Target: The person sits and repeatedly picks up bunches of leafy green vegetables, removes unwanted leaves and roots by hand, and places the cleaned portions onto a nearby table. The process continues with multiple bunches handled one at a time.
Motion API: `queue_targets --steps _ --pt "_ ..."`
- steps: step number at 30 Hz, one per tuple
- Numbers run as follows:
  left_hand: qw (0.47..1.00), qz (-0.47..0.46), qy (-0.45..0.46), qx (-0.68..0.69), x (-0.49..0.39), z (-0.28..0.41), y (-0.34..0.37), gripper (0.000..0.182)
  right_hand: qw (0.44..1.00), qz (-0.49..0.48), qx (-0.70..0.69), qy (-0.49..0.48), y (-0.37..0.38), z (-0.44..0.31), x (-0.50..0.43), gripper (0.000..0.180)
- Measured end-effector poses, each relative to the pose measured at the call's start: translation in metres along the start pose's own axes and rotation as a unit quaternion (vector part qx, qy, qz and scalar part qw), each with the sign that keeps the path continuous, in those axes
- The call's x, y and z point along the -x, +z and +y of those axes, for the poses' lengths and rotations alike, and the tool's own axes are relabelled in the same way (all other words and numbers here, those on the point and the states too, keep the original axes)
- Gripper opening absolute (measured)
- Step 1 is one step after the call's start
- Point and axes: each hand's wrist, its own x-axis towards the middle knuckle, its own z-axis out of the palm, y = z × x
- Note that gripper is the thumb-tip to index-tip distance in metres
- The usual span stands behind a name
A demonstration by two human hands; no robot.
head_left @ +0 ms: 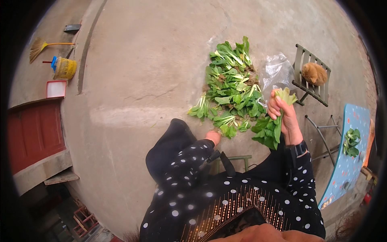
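Note:
My right hand (287, 116) is raised and closed around a bunch of leafy greens (269, 130), its pale stem ends up and its leaves hanging down. Low beside my knee, my left hand (213, 137) is close to the floor, near a small cluster of greens (229, 130). Its fingers are mostly hidden, so what it may hold does not show. Before me lies a pile of leafy greens (231, 84) on the concrete, some with soil-covered roots (252, 80). A separate bunch of greens (203, 107) rests at the pile's left edge.
A clear plastic bag (278, 71) lies right of the pile. Beyond it, an orange cat (314, 74) curls on a folding stool (297, 60). A blue table (335, 181) holds more greens (351, 142). At far left are a broom (37, 50) and a yellow bucket (65, 68).

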Motion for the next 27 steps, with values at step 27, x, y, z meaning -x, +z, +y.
queue_targets --steps 27 --pt "0.966 -0.007 0.147 0.213 -0.011 -0.021 -0.067 0.037 0.987 0.054 0.145 0.036 -0.008 -0.003 0.005 0.018"
